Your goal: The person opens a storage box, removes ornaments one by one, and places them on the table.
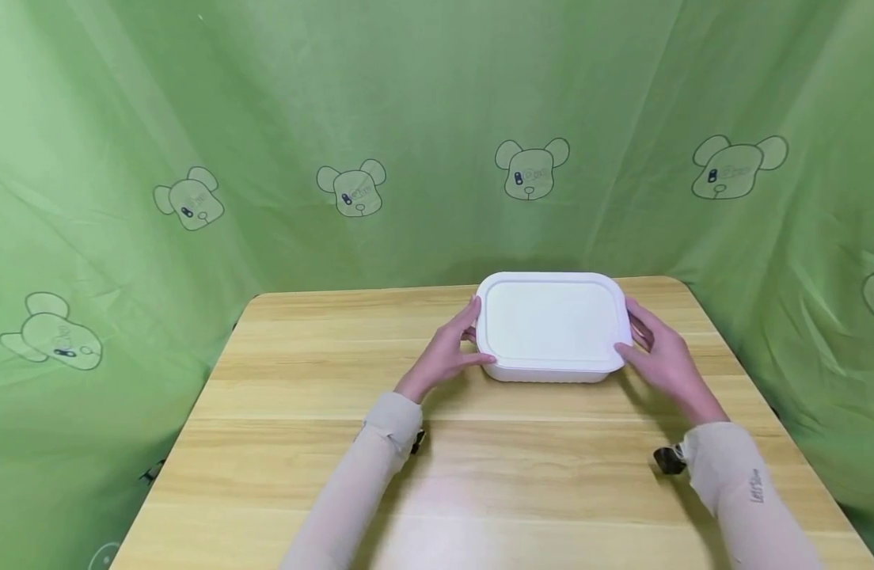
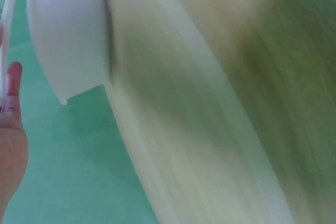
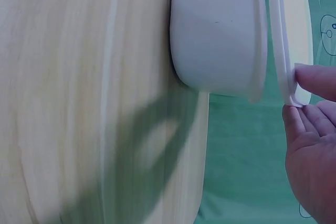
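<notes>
A white rectangular lid (image 1: 553,321) with rounded corners is held level just above a white plastic box (image 1: 551,376). In the right wrist view a narrow gap shows between the lid (image 3: 281,40) and the rim of the box (image 3: 220,35), which stands on the table. My left hand (image 1: 447,352) grips the lid's left end, thumb at the near corner. At the opposite end my right hand (image 1: 661,356) pinches the lid between thumb and fingers. Only part of the left hand (image 2: 11,129) shows in the left wrist view.
The box stands toward the far edge of a light wooden table (image 1: 323,443). Behind and on both sides hangs a green curtain (image 1: 423,95) printed with bear faces. A dark wrist camera (image 1: 669,460) sits at the right cuff.
</notes>
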The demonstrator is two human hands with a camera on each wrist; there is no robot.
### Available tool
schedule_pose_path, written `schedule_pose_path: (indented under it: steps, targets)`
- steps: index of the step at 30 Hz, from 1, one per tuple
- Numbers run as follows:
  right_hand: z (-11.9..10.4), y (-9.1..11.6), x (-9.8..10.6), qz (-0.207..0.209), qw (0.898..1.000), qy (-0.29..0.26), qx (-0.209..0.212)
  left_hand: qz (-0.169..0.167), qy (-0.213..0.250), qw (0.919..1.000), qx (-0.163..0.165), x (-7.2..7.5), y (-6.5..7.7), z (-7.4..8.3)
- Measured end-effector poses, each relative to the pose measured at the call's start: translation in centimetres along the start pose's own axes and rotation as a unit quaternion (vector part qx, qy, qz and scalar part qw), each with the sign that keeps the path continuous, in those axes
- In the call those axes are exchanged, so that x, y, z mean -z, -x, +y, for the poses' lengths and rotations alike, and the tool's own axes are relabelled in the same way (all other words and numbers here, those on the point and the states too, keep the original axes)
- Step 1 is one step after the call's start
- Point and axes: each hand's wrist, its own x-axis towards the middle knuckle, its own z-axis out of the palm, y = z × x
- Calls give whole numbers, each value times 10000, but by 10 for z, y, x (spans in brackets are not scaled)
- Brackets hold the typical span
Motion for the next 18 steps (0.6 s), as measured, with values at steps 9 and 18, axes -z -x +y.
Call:
schedule_pose_path:
  steps: [9,18]
  targets:
    - [-4,10,8,70,9999,26,85,-40,593,9981,139,6,10,17]
    - [-10,31,17,-17,9997,227,93,-97,895,9955,302,5,33,24]
